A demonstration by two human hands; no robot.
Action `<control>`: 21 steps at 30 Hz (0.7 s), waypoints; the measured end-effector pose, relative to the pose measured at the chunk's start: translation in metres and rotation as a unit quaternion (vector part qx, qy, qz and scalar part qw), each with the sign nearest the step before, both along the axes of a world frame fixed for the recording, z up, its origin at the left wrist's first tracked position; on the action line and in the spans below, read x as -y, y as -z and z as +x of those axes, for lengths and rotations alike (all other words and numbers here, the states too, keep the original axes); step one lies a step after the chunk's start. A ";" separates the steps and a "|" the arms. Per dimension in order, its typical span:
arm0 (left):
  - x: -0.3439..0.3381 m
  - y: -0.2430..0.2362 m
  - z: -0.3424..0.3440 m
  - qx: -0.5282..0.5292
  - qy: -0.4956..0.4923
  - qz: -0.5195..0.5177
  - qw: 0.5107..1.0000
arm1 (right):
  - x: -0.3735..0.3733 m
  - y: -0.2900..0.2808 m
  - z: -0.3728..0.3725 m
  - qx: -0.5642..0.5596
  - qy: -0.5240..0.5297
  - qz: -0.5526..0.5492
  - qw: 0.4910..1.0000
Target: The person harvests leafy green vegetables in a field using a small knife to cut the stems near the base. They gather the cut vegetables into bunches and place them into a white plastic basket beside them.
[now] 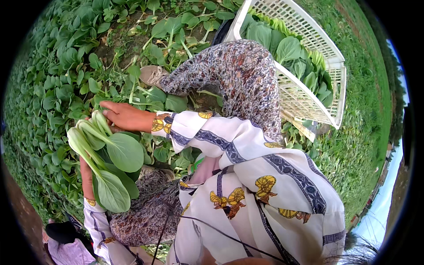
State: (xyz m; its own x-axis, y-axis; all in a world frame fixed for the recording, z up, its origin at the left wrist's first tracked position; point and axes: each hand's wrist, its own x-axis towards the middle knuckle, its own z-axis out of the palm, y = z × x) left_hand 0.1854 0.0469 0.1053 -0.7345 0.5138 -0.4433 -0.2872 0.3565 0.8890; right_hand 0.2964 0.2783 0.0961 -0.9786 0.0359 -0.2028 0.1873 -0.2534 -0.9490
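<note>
A bunch of bok choy with pale stalks and broad green leaves is held above the plants at the left. My left hand supports it from beneath, closed at the stalks, with most of its fingers hidden behind the bunch. At the pale base ends, my right hand is closed on the stalks from the far side. Its thumb shows, while its other fingers are mostly covered by the stalks and leaves.
A white plastic crate filled with bok choy stands to the right, beside my bent leg. Leafy plants grow densely at the left. Loose leaves lie around my shoe. A person in pink is at the lower left.
</note>
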 end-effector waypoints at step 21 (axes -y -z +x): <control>-0.283 -0.137 0.114 -0.019 0.282 0.193 0.940 | -0.171 -0.100 0.169 -0.160 0.272 -0.059 0.947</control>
State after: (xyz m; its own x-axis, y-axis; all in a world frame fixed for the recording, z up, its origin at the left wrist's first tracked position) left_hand 0.2992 0.3300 0.2426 -0.3086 0.9433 -0.1221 -0.1145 0.0906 0.9893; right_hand 0.4651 0.4495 0.1960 -0.8343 0.5473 0.0665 -0.2927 -0.3375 -0.8946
